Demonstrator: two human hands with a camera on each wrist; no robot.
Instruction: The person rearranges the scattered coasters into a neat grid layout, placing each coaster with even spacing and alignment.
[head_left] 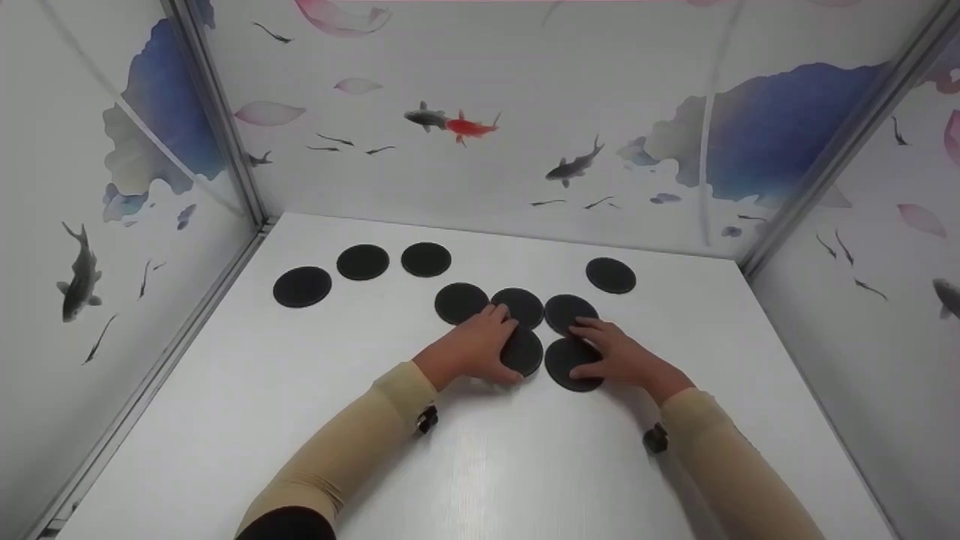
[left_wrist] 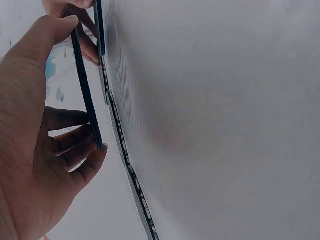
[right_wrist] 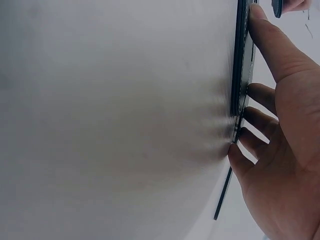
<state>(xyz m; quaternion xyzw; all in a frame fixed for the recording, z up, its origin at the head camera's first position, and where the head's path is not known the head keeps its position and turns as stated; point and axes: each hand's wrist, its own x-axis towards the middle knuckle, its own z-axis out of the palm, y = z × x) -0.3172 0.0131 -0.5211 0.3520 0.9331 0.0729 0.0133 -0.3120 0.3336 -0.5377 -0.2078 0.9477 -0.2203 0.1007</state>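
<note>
My left hand (head_left: 484, 346) grips a flat black disc (head_left: 525, 352) at its edge, thumb on the near side and fingers on the far side. In the left wrist view this disc (left_wrist: 86, 85) is held tilted, with a gap between it and the white table. My right hand (head_left: 619, 356) rests with spread fingers on another black disc (head_left: 561, 366), which lies flat on the table. The right wrist view shows the thumb and fingertips touching the upper side of that disc (right_wrist: 241, 65). Just beyond the hands, three more discs lie in a row, the middle disc (head_left: 521, 304) partly behind my left fingers.
At the back left of the white table (head_left: 480, 465) lie three separate black discs, one of them a disc (head_left: 301, 286) near the left edge. A single disc (head_left: 610, 275) lies at the back right. Patterned panels (head_left: 480, 180) enclose the table at the back and both sides.
</note>
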